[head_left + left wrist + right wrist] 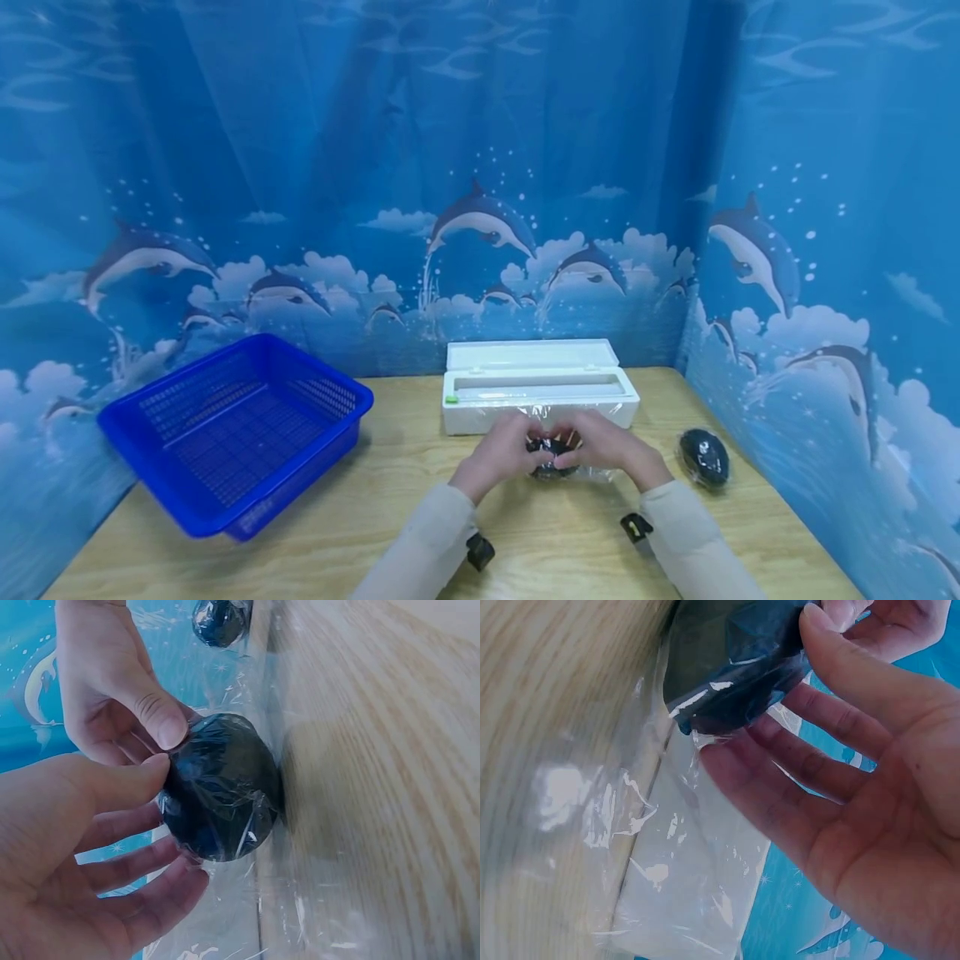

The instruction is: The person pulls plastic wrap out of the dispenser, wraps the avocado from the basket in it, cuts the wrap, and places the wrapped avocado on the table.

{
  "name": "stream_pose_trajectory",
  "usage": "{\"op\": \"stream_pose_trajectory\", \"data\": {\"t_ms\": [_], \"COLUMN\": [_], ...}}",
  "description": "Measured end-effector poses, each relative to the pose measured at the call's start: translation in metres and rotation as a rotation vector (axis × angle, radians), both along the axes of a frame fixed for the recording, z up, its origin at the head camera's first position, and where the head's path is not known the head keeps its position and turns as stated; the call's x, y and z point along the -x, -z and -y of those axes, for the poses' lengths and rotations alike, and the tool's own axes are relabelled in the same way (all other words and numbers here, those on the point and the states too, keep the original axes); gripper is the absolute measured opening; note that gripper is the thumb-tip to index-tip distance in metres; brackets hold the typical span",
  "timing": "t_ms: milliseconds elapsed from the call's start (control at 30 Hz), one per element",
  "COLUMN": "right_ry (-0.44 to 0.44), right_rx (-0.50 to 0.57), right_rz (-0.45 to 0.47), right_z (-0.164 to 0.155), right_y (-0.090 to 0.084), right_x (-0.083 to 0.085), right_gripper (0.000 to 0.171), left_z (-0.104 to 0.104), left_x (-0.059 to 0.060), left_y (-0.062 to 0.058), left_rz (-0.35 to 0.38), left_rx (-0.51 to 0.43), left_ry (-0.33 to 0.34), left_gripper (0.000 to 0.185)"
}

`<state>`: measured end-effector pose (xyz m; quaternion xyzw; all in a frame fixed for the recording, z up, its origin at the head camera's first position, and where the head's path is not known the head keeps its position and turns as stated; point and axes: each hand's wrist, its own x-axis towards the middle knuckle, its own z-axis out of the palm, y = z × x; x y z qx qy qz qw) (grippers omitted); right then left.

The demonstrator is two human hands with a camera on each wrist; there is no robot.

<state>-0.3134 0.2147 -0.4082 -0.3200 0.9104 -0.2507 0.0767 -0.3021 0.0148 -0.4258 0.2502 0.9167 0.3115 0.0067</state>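
A dark, smooth rounded object (223, 787) in clear cling film (622, 802) sits at the table in front of the white box. My left hand (504, 452) holds it from the left, thumb on top and fingertips at its side. From the right, my right hand (603, 448) holds the same object, its thumb close to the left thumb and its fingers curled at the far side. Loose film spreads from the object over the wood and the box front. A second dark oval object (705, 458), also wrapped in shiny film, lies at the right of the table.
Behind the hands stands a white cling film dispenser box (540, 417), its lid (528, 354) raised and a green slider (452, 399) at its left. A blue plastic basket (300, 454) occupies the left of the wooden table (405, 467). Dolphin-printed curtains (337, 167) enclose the back and sides.
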Motion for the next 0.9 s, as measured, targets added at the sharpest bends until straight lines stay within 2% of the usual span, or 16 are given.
{"op": "stream_pose_trajectory", "data": {"t_ms": [200, 433, 633, 800, 900], "right_ry": [-0.011, -0.042, -0.032, -0.036, -0.036], "right_rx": [0.002, -0.008, -0.011, -0.024, -0.019], "right_rz": [0.057, 0.021, 0.035, 0.023, 0.015], "right_z": [0.0, -0.003, -0.004, -0.005, -0.006], "right_y": [-0.001, 0.0, 0.003, 0.001, -0.001], "right_x": [-0.001, 0.001, 0.003, 0.003, 0.002], "right_gripper": [0.036, 0.026, 0.028, 0.029, 0.032], "left_z": [-0.001, 0.0, 0.0, 0.003, 0.011], "left_x": [0.0, 0.002, 0.003, 0.003, 0.006], "left_y": [-0.002, -0.004, -0.003, -0.006, -0.009], "left_rz": [0.041, 0.048, 0.055, 0.021, -0.059], "left_rx": [0.009, -0.005, -0.039, -0.037, -0.075], "left_ry": [0.002, -0.001, -0.01, -0.062, -0.092], "left_gripper": [0.023, 0.01, 0.007, 0.017, 0.023]}}
